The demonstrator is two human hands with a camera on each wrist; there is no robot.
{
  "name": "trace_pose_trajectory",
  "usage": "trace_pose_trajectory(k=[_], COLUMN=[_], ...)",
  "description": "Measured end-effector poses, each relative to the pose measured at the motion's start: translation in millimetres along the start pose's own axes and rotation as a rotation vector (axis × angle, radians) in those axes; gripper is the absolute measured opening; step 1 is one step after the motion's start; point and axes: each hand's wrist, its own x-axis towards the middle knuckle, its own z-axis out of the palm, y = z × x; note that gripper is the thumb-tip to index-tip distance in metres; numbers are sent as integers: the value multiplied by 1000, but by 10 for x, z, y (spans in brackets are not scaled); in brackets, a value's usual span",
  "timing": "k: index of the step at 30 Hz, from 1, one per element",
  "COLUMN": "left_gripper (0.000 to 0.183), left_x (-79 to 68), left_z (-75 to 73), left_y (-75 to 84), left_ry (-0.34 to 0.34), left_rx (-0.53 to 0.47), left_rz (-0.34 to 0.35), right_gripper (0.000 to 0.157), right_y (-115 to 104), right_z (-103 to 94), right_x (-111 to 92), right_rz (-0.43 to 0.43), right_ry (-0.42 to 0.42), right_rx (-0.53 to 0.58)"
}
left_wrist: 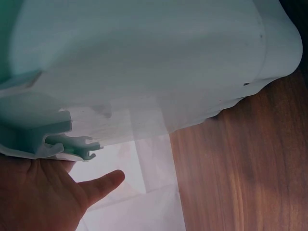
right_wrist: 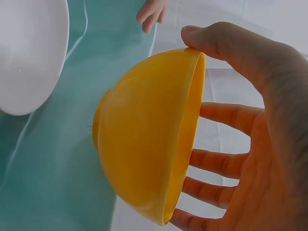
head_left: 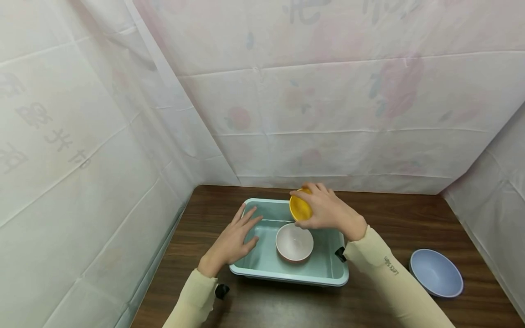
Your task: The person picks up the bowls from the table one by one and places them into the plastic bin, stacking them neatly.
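Glossy yellow round bowl [head_left: 300, 209], tilted, its rim held in the right hand [head_left: 328, 208] over the far part of the pale blue-green rectangular basin [head_left: 287, 274]; the left hand [head_left: 232, 240] (fingers spread) lies apart, nearer, at left.

ylw bowl [right_wrist: 142, 130]: smooth plast., semi-gloss | tub [head_left: 262, 240]: smooth plast. | wht bowl [head_left: 294, 241]: glossy | tbl [head_left: 402, 218]: wood-grain | sheeting [head_left: 328, 105]: creased

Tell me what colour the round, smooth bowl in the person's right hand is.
The round bowl is plain yellow, seen best in the right wrist view.
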Motion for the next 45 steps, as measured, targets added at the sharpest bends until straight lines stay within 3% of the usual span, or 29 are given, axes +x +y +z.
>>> trace_pose_trajectory(k=[25, 45], left_gripper=[57, 57], left_x=[1, -3], left_z=[-18, -22], left_y=[11, 14], left_ry=[4, -3], left_rx=[17, 9], left_rz=[-13, -10], right_gripper=[78, 78], right_y=[-246, -267], right_z=[399, 579], right_x=[24, 33], right_rz=[-75, -101], right_ry=[-126, -216], right_rx=[46, -11])
